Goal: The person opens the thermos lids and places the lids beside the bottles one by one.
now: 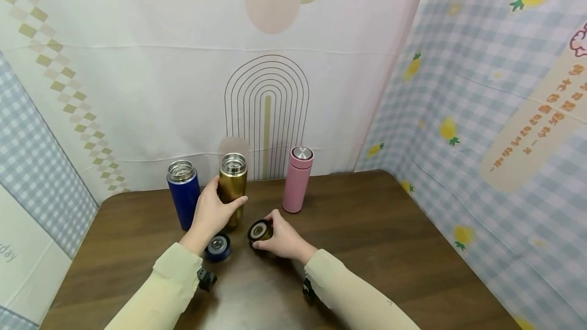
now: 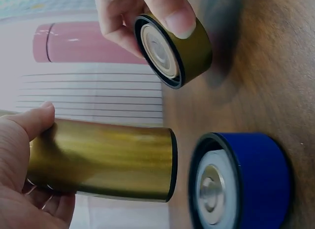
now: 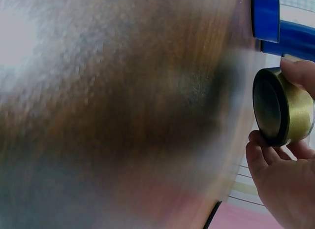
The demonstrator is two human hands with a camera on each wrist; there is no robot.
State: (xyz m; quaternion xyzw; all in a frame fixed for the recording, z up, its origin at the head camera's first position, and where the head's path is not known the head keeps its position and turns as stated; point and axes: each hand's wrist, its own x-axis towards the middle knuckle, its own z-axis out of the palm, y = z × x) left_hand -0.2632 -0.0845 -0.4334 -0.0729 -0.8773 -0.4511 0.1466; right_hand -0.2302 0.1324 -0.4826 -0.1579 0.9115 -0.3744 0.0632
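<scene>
My left hand (image 1: pixel 214 212) grips a gold thermos bottle (image 1: pixel 233 187) round its body; its steel mouth is uncovered. In the left wrist view the bottle's black-rimmed base (image 2: pixel 172 165) shows. My right hand (image 1: pixel 285 236) pinches a gold lid (image 1: pixel 260 231) between thumb and fingers, its ringed inner side tilted up toward the left. Just left of the gold bottle stands a blue thermos bottle (image 1: pixel 183 195), also without a lid. A blue lid (image 1: pixel 218 247), inner side up, lies on the table below the left hand.
A pink thermos bottle (image 1: pixel 298 180) with its lid on stands behind the right hand. The brown wooden table (image 1: pixel 394 248) ends at a white patterned cloth (image 1: pixel 151 90) at the back and a checked cloth (image 1: pixel 495 116) at the right.
</scene>
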